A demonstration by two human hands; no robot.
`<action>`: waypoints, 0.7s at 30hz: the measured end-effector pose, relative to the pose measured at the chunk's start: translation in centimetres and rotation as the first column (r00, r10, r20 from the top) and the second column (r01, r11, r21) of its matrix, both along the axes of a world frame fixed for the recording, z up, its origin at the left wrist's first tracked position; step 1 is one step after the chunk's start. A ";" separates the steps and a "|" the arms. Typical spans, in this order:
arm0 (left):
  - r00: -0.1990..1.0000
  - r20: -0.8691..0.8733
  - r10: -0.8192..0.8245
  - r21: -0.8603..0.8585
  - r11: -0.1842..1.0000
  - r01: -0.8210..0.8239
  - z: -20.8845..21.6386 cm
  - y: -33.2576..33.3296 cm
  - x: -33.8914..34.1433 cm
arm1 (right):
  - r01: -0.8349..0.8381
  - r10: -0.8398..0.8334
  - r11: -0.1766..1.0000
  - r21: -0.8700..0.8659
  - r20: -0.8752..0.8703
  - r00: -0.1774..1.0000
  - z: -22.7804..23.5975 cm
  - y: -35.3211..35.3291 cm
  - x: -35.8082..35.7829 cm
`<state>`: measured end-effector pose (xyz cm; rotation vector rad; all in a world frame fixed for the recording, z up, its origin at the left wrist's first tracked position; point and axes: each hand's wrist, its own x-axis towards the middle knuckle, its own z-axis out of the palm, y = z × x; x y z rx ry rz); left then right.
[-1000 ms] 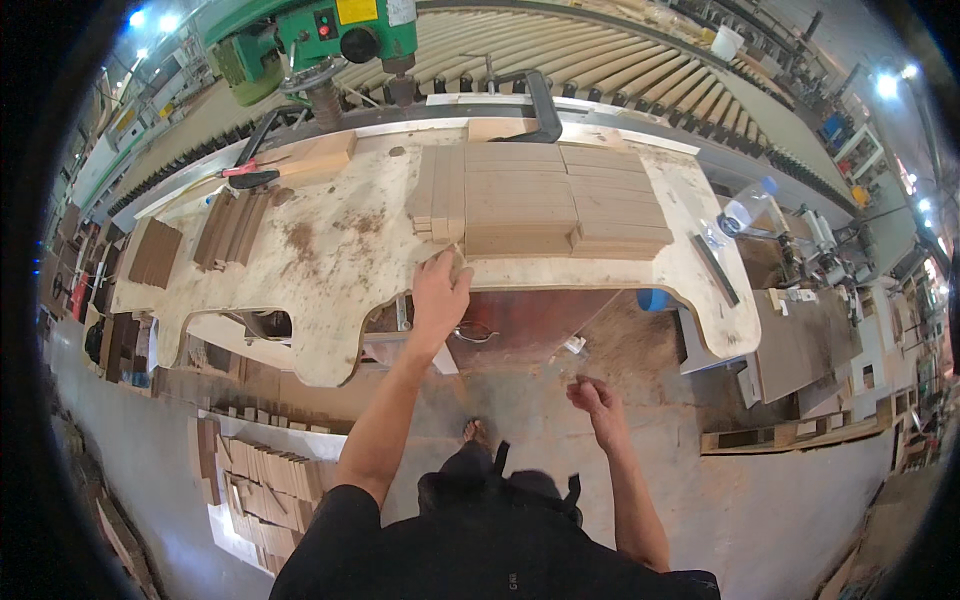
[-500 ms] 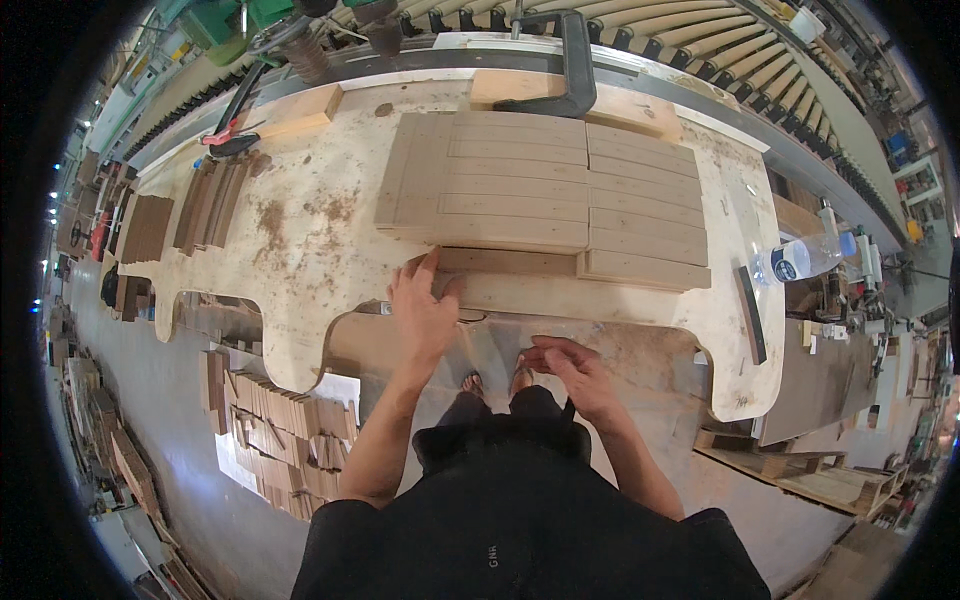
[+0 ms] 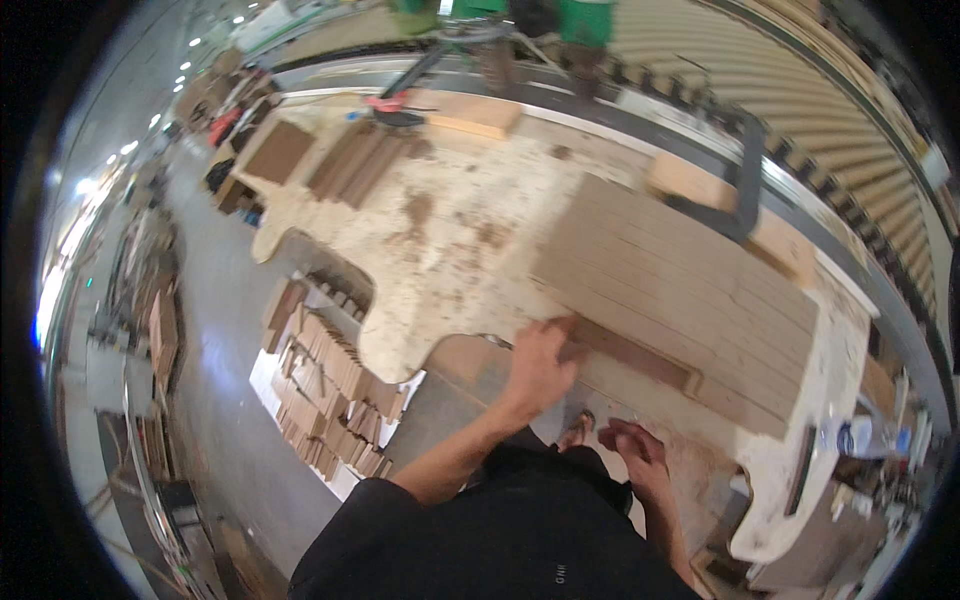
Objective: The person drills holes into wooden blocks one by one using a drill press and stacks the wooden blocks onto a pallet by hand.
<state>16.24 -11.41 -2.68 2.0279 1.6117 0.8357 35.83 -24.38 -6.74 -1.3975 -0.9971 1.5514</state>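
Observation:
My left hand (image 3: 543,368) is at the near-left end of a narrow brown wooden strip (image 3: 640,357), its fingers bent over that end. The strip lies along the near side of a set of light-brown boards (image 3: 680,270) laid tightly side by side on the worktable. The picture is blurred, so the exact finger contact is hard to see. My right hand (image 3: 633,447) hovers off the table's near edge, in front of my body, fingers loosely stretched and holding nothing visible.
The pale, stained worktable (image 3: 470,240) has a cut-out near edge. Behind the boards stands a dark clamp (image 3: 745,185) on a wood block. Brown strips (image 3: 365,160) lie far left; more wood pieces (image 3: 335,385) are stacked low at left. A plastic bottle (image 3: 860,437) lies at right.
My view has swung left and tilted, so the table and boards appear shifted right and slanted. My left hand stays at the strip's end; my right hand remains off the near edge.

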 end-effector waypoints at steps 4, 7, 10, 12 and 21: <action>0.972 0.208 -0.105 -0.196 0.970 0.147 2.1 -0.5 -3.7 | -0.037 0.036 0.998 -0.051 -0.029 0.999 -0.9 0.0 -0.4; 0.994 0.033 -0.100 0.023 0.995 0.100 4.0 2.6 -9.2 | -0.013 0.013 0.998 -0.069 0.001 1.000 0.0 0.1 -1.7; 0.991 -0.046 0.123 0.190 0.975 -0.112 4.4 12.3 -16.7 | 0.089 -0.103 0.975 -0.202 -0.063 0.993 1.5 0.2 -3.0; 0.830 -0.428 0.358 0.357 0.910 -0.209 1.3 19.4 -22.4 | 0.011 -0.009 0.985 -0.171 0.009 1.000 1.2 0.8 -3.6; 0.331 -0.801 0.499 0.479 0.866 -0.144 -3.6 27.6 -33.4 | -0.011 0.021 0.994 -0.111 0.085 0.996 3.5 2.8 -4.8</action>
